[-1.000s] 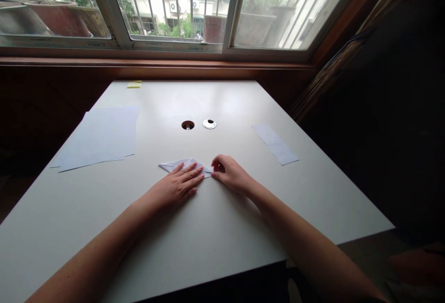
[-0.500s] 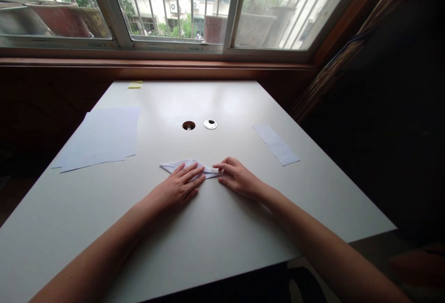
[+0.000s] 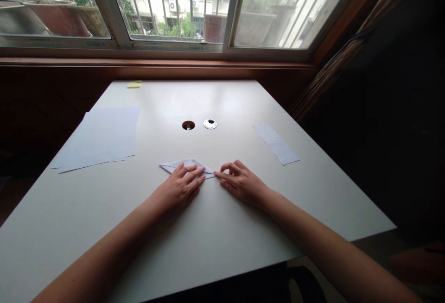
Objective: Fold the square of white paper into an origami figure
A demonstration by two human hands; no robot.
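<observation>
Partway through the folding, as far as can be judged, a small white paper piece, folded into a long flat shape with pointed ends (image 3: 176, 164), lies on the white smooth-topped table (image 3: 160, 256) under the fingers of the left hand (image 3: 181, 183) and in front of the right hand (image 3: 243, 182). The left hand is spread wide and palm-down, its fingers lying across the middle of the paper; it grasps nothing. The right hand is narrower, its fingers bent and one fingertip on the paper's right-hand tip; whether its thumb and fingers pinch that tip cannot be told. What looks done is the main shaping: slanting edges and overlapping layers show to the left of the left hand and between the two hands. What looks left, at the least, is the right-hand tip, where the right hand's fingertip rests; the left fingers hide the middle, so whether every crease there is flat cannot be seen, nor how many folds remain. Beyond the left hand, off to its left, lie large plain white paper sheets (image 3: 97, 138), overlapping and unfolded; beyond the right hand, off to its right, lies a narrow white paper strip (image 3: 277, 145), well apart from the fingers and untouched.
</observation>
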